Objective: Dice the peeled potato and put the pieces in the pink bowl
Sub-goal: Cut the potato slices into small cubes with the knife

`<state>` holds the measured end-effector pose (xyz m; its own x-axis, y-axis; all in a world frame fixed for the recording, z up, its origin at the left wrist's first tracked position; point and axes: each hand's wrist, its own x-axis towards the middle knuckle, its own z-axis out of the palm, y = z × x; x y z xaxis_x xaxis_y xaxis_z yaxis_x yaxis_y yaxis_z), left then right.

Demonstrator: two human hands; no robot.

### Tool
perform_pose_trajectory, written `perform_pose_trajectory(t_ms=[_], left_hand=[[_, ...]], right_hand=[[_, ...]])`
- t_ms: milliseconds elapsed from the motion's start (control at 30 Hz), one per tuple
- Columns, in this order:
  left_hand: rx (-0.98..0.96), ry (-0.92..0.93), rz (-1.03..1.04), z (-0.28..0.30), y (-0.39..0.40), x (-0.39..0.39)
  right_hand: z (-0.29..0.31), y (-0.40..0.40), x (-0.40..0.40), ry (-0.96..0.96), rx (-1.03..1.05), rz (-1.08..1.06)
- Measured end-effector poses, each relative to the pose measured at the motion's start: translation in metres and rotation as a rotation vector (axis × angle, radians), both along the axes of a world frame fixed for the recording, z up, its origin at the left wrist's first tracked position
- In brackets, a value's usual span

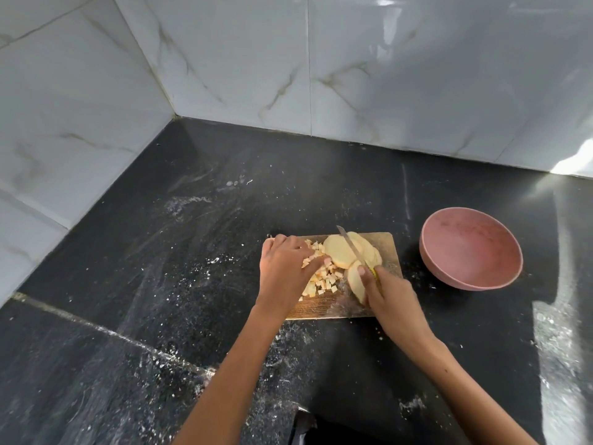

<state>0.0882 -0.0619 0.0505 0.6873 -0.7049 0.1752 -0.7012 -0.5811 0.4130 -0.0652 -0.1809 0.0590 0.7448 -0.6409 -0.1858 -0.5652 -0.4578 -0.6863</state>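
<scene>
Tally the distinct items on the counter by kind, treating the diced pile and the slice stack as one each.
Pink bowl: 1
Cutting board: 1
Knife: 1
Diced potato pile: 1
Potato slice stack: 1
Total: 5

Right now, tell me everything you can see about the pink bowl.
The round pink bowl looks like matte plastic, with a thin rim and a deep, faintly speckled inside. It stands upright on the black stone counter, just right of the wooden cutting board and apart from it. No potato pieces show inside. Neither hand touches it; the right hand, gripping the knife, is the nearer one.
</scene>
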Motion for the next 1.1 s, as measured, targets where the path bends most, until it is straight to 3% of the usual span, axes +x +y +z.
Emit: perform_pose_trajectory(t_ms=[167, 367, 467, 567, 733, 933, 1100], left_hand=[[-0.062, -0.048, 0.054, -0.013, -0.002, -0.004], [-0.044, 0.053, 0.166, -0.012, -0.006, -0.009], [-0.122, 0.003, 0.130, -0.010, -0.009, -0.016], [-0.181, 0.071, 0.078, -0.012, -0.020, -0.033], [0.009, -0.004, -0.148, -0.018, -0.045, -0.057], [0.055, -0.035, -0.101, -0.013, -0.060, -0.058], [-0.110, 0.031, -0.103, -0.005, -0.049, -0.059]], right_hand=[[-0.004, -0.013, -0.031, 0.004, 0.075, -0.081], [0.000, -0.014, -0.033, -0.038, 0.148, -0.109], [-0.002, -0.021, -0.039, -0.018, 0.138, -0.117], [-0.006, -0.021, -0.050, -0.010, 0.159, -0.143], [-0.009, -0.027, -0.061, 0.017, 0.161, -0.169], [-0.005, -0.036, -0.067, 0.033, 0.127, -0.190], [-0.002, -0.039, -0.072, 0.038, 0.146, -0.201]])
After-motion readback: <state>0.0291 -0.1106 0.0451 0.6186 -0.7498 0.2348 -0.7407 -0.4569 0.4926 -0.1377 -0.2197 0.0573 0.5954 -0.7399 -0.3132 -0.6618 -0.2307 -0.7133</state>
